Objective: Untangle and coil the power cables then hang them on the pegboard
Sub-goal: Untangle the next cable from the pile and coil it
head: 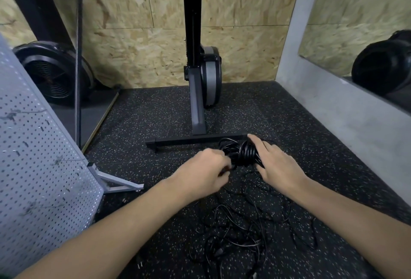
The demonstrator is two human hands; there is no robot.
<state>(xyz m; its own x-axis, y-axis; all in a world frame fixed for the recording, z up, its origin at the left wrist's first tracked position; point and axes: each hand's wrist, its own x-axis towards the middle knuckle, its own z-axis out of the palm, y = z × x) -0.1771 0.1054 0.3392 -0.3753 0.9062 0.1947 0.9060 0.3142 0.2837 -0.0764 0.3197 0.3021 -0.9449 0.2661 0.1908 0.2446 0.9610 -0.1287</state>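
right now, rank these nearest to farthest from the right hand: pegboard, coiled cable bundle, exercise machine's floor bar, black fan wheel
1. coiled cable bundle, in the right hand
2. exercise machine's floor bar, just behind it
3. pegboard, on the left
4. black fan wheel, far back left

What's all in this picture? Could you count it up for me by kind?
Hands: 2 (left, right)
Cable coil: 1
Cable tangle: 1, strands too knotted to count
Pegboard: 1
Gym machines: 2
Mirror: 1
Total: 8
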